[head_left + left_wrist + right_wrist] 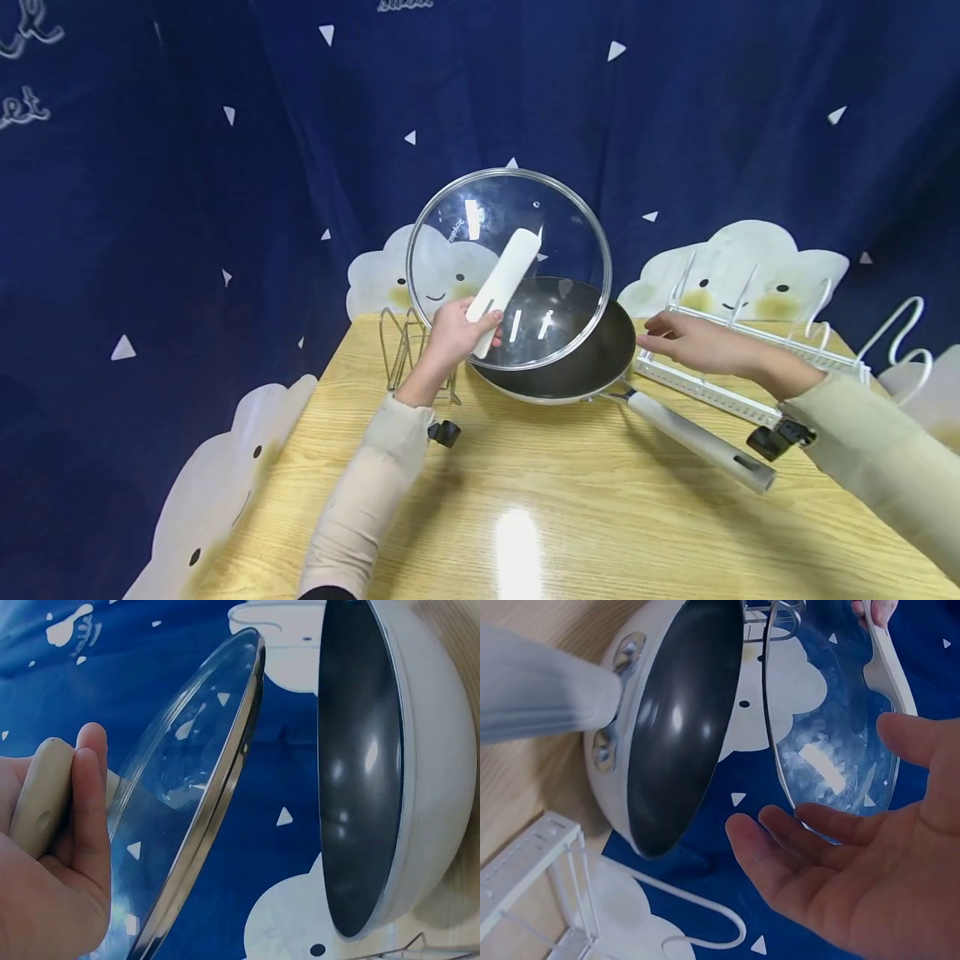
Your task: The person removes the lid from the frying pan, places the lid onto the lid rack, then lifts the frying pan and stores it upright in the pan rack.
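A round glass lid (450,275) with a metal rim hangs tilted above the frying pan (592,367). My left hand (457,333) grips the lid's long cream handle (510,267), fingers curled round it in the left wrist view. The pan, dark inside and pale outside, stands on the table with its handle (697,437) pointing to the front right. In the left wrist view a gap shows between lid rim and pan (360,765). My right hand (697,342) hovers by the pan's right side, its fingers relaxed and holding nothing, as the right wrist view shows.
A wire rack (397,358) stands left of the pan. On the right is a white rack (712,396) with upright curved prongs, beneath and behind my right arm. The wooden table (450,525) ends at a blue cloud-print curtain (225,192).
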